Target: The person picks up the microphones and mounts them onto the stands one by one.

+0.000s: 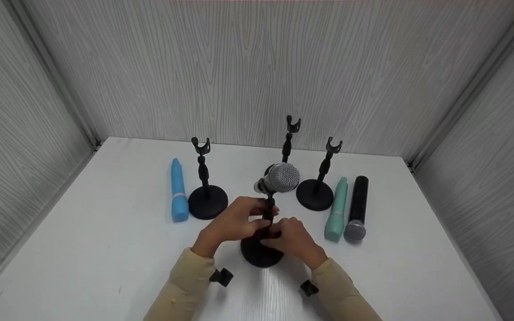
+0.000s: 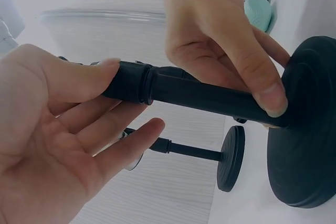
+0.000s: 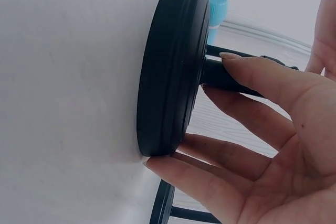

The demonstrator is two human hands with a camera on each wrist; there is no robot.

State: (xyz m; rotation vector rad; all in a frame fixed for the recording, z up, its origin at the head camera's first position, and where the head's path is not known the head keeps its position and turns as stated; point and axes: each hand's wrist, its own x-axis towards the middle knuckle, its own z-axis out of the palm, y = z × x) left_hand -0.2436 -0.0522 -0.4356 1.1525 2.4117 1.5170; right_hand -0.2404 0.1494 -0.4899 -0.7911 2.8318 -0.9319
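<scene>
A black desktop microphone stand [image 1: 262,254] with a round base stands in front of me. In its clip sits a silver microphone [image 1: 283,177], mesh head facing me. My left hand [image 1: 241,218] pinches the thick collar [image 2: 128,81] on the stand's upper pole between thumb and fingers. Lower down, my right hand [image 1: 293,238] pinches the pole right above the base [image 3: 173,66]. In the right wrist view its other fingers [image 3: 205,179] spread along the base's rim, one fingertip at the underside edge by the table.
Three more black stands with vacant clips stand behind: left [image 1: 208,203], middle [image 1: 288,145] and right [image 1: 315,195]. A blue microphone [image 1: 178,191] lies at the left. A green microphone [image 1: 337,209] and a black one [image 1: 358,203] lie at the right on the white table [image 1: 118,249].
</scene>
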